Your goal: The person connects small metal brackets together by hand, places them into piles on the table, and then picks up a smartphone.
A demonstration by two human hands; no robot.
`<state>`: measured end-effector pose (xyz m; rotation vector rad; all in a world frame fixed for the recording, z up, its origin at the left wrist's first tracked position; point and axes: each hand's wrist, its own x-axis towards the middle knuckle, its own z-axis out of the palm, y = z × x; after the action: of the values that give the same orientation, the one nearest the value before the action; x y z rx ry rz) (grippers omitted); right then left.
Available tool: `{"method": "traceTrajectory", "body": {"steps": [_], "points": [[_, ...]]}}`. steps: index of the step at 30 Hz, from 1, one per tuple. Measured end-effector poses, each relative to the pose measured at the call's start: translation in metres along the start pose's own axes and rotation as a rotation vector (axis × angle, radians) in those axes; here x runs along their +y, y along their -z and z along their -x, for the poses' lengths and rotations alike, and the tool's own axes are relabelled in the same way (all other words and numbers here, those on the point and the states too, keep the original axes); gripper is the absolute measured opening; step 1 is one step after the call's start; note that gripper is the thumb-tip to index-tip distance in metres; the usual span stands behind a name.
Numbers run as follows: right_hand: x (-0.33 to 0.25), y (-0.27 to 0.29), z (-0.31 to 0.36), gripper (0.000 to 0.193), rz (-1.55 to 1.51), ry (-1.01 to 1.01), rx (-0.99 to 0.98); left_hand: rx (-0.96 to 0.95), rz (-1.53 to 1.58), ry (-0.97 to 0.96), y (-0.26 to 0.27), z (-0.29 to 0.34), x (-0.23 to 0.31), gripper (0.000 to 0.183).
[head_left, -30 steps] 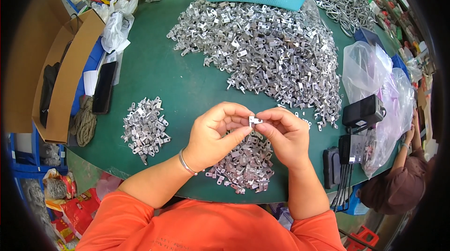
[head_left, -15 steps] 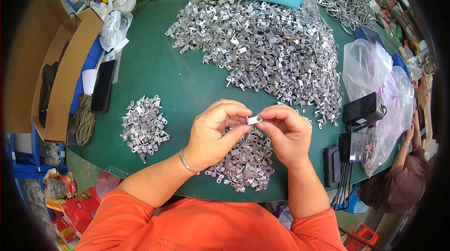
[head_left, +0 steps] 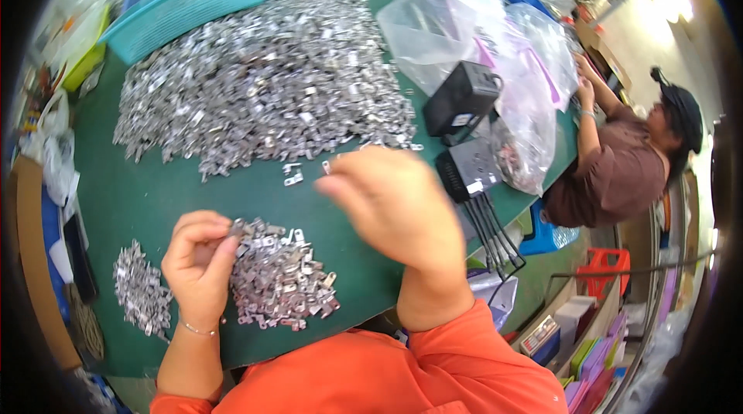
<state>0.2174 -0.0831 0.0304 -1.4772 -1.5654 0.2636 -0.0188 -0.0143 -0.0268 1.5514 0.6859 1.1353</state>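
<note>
Because they are small and look alike, the metal brackets (head_left: 285,282) want fingertip handling. Item: one bright bracket (head_left: 326,169), centre of the frame, at the fingertips of my right hand (head_left: 396,201); thumb and fingers drawn nearly together, blurred, so I cannot tell whether I have hold of it. Item: my left hand (head_left: 197,259), lower left, thumb and forefinger almost meeting beside the near pile (head_left: 267,302); a dark grey piece shows at the tips, pinched or merely behind them, I cannot tell. Item: loose brackets (head_left: 293,180), just left of the right fingertips, apart from the large heap (head_left: 263,89), upper left; easier, I judge, to lift singly than any from the tangle. Handling note: pinch lightly, one bracket only, wrists clear of the piles. Item: small pile (head_left: 143,294), lower left; best kept unmixed, I judge. Item: turquoise basket (head_left: 190,11), upper left, beyond the heap. Item: green table (head_left: 364,275), under all.
</note>
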Motion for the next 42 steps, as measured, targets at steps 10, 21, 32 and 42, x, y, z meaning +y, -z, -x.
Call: {"method": "traceTrajectory", "body": {"steps": [10,21,32,42], "points": [[-0.011,-0.003,0.021,0.01,-0.134,0.13,0.038,-0.033,0.056,0.075,-0.016,0.003,-0.001,0.02],[0.001,-0.065,0.022,0.008,-0.445,0.005,-0.082,-0.04,0.021,0.075,-0.011,0.006,0.002,0.016],[0.001,-0.057,0.023,0.006,-0.745,-0.455,-0.275,-0.056,0.323,0.308,-0.014,-0.001,0.006,0.013],[0.003,-0.065,0.021,0.015,-0.483,-0.055,-0.099,-0.157,0.395,0.314,-0.012,0.001,0.004,0.015]]}}
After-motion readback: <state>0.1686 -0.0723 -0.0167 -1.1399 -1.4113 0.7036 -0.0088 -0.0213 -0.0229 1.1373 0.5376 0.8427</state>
